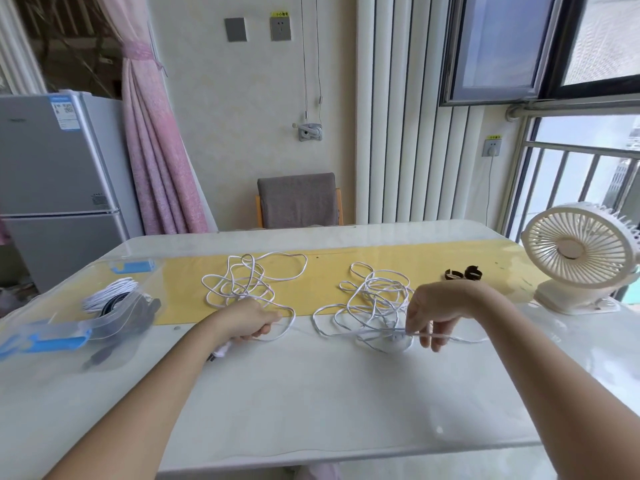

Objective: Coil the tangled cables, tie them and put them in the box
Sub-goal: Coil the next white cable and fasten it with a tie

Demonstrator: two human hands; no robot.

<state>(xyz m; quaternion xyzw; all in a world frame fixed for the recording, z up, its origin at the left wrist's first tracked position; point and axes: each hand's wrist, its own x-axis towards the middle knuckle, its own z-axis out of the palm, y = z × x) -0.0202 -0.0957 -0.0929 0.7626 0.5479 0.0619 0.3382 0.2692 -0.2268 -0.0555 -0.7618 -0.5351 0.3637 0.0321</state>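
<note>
1. Nearest the camera, two bare forearms reach out over the white table (pixel 311 393) from 7 and 5 o'clock.
2. The left hand (pixel 247 322) sits just left of centre, curled into a loose fist around a strand of the left cable tangle (pixel 249 282). Its fingers are folded under, pressed together on the cord. A plug end (pixel 221 351) of the cable pokes out below the wrist at 7 o'clock of the hand, resting on the table.
3. The right hand (pixel 434 315) hangs palm-down just right of centre. Thumb and forefinger pinch a white strand that runs level across the table towards 3 o'clock; the other fingers (pixel 437 339) droop loosely, slightly spread, their tips near the tabletop.
4. That strand leads into the right cable tangle (pixel 375 299), a loose heap lying at 9 o'clock of the right hand, partly on the yellow runner (pixel 322 271).
5. At 9 o'clock of the scene stands the clear box (pixel 104 317) with blue clips, already holding a coiled white cable (pixel 109 296) and some dark cord.
6. Further back, at 1 o'clock of the right hand, two dark tie straps (pixel 464 273) lie curled on the runner.
7. At 3 o'clock a white desk fan (pixel 581 258) stands on the table edge.
8. Beyond the table, at 12 o'clock, is a grey chair back (pixel 298 200).
</note>
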